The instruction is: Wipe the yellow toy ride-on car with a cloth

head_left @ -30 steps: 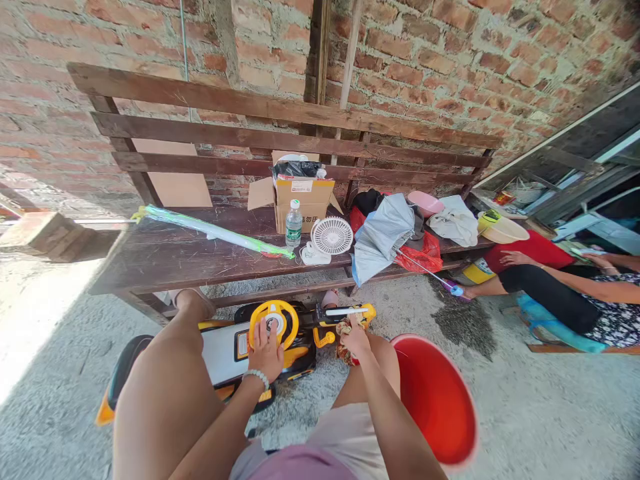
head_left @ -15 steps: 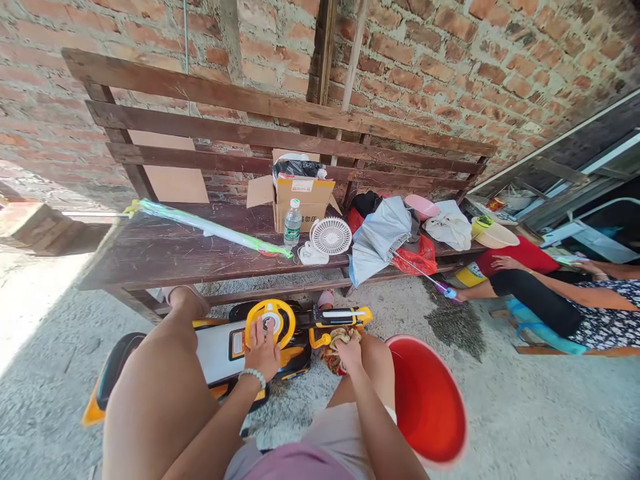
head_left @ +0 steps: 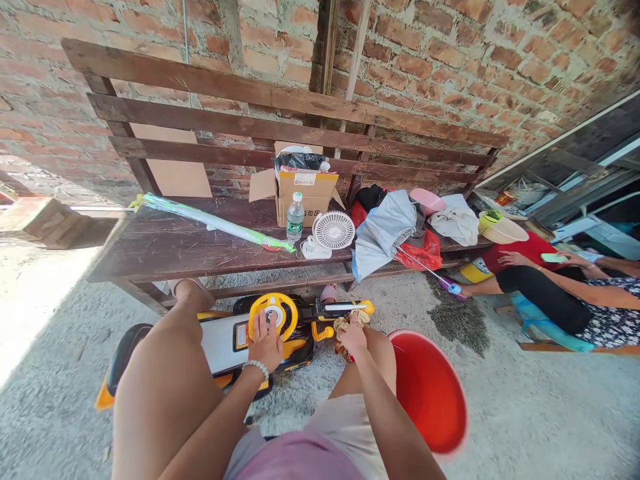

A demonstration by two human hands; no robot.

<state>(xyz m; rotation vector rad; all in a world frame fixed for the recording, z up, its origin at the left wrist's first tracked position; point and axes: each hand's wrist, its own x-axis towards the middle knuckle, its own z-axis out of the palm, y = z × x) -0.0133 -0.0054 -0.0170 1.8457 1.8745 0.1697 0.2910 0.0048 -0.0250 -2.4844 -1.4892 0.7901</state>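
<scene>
I've got the left hand (head_left: pixel 265 343) with fingers (head_left: pixel 257 327) spread on a yellow plastic wheel (head_left: pixel 273 317), and the right hand (head_left: pixel 353 337) apparently pinching a crumpled patterned rag (head_left: pixel 344 340), though its fingers are hard to read.

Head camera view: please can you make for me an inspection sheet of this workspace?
Surface: concrete floor; dark wooden bench behind.
Job's things: yellow-and-black ride-on toy; yellow wheel; crumpled patterned cloth.
Clutter: cardboard box, water bottle, white fan and grey umbrella on the bench; red basin on the floor.
Grippers: left hand on the wheel; right hand gripping the cloth.
Cables: nothing seen.
Surroundings: brick wall; seated person at right.
</scene>
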